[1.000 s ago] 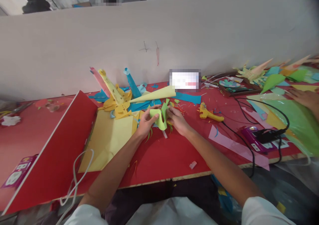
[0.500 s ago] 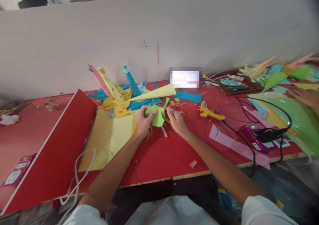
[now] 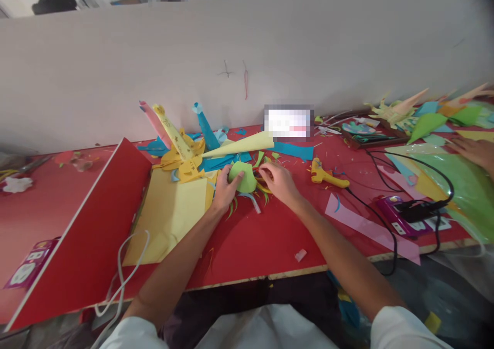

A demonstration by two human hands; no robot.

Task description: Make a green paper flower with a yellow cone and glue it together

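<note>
My left hand (image 3: 227,187) pinches a light green paper piece (image 3: 245,178) with a curved outline, thumb on top, held above the red table. Just to its right, my right hand (image 3: 281,180) has thumb and fingertips drawn together in a pinch; what lies between them, if anything, is too small to make out. Curled green paper scraps and a thin blue strip (image 3: 250,199) lie beneath the hands. Behind them, a pale yellow paper cone (image 3: 239,144) rests on its side. Yellow, pink and blue paper cones stand to the left, among them a blue cone (image 3: 206,127).
A yellow glue gun (image 3: 328,176) lies to the right, its black cord running to a purple power strip (image 3: 401,215). Yellow paper sheets (image 3: 173,210) lie left beside a red divider (image 3: 85,230). A phone-like screen (image 3: 288,122) leans at the back. Another person's hand (image 3: 473,151) is far right.
My right hand has drawn slightly away from the green paper, fingertips now pinched. The green paper has turned in my left hand and shows a rounder face.
</note>
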